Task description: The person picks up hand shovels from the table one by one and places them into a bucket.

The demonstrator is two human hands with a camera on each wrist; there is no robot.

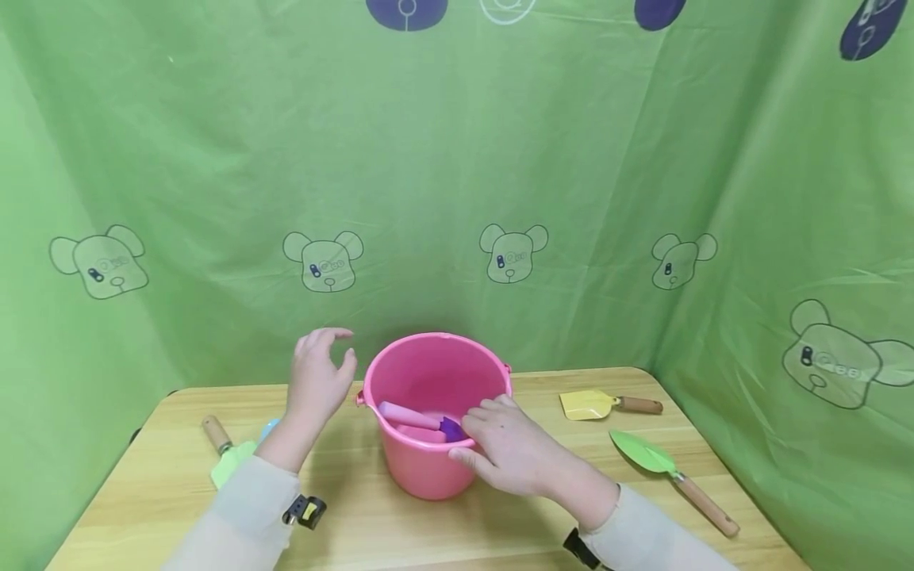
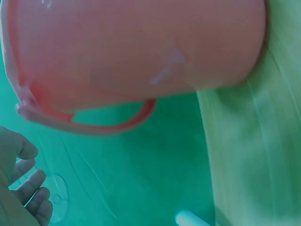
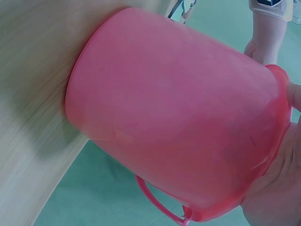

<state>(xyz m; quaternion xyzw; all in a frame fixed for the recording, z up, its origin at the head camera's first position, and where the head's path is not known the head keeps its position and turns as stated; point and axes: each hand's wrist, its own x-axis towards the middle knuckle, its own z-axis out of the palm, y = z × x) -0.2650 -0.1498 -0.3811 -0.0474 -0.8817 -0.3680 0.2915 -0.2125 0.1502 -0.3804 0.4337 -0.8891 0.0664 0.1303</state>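
Observation:
A pink bucket (image 1: pixel 428 476) stands upright on the wooden table. My right hand (image 1: pixel 510 448) grips its near right rim, with the thumb outside and the fingers reaching over into it; their tips are hidden. Inside lies a tool (image 1: pixel 410 415) with a lilac handle and a dark purple end, close to those fingers. To the left of the bucket my left hand (image 1: pixel 319 377) is raised, fingers loosely curved, holding nothing. In the left wrist view the bucket's handle (image 2: pixel 113 129) hangs down on the far side, and the left hand is apart from the rim.
A yellow shovel (image 1: pixel 589 404) and a green trowel (image 1: pixel 646 454), both wooden-handled, lie at the right. A light green tool (image 1: pixel 232 464) and a blue item (image 1: pixel 269 428) are partly behind the left forearm. Green curtain (image 1: pixel 428 159) surrounds the table (image 1: pixel 350 523).

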